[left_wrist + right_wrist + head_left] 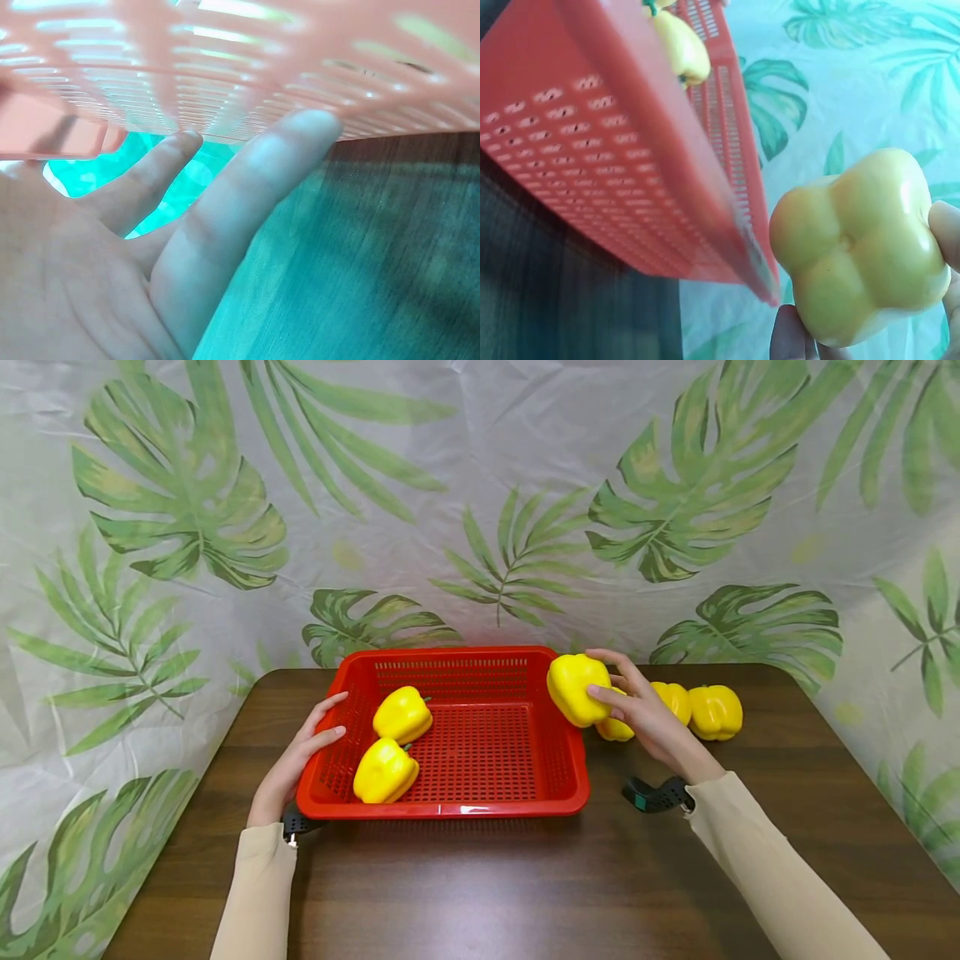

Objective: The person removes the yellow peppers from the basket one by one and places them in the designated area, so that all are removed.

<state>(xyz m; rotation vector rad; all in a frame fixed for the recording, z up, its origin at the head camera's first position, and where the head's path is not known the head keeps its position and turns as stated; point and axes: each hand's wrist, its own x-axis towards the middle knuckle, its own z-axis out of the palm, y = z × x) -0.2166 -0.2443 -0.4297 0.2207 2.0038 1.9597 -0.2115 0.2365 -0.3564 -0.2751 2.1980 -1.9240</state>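
My right hand (641, 710) grips a yellow bell pepper (576, 689) between thumb and fingers, just above the right rim of a red plastic basket (558, 760). The pepper's lobed base (847, 244) faces the right wrist camera. At the basket's left side is my left hand (296, 760), its fingers fairly straight and touching the rim and perforated wall (202, 82). Some of its fingers are hidden. Inside the basket, on the left, lie two yellow bell peppers, one farther back (402, 714) and one nearer (385, 772), both tilted on their sides.
On the table to the right, a bell pepper (716, 712) sits beside another pepper (675, 700), and a third pepper (617, 728) is partly hidden behind the held one. The brown wooden table (450, 893) ends at a leaf-patterned cloth (517, 568) behind.
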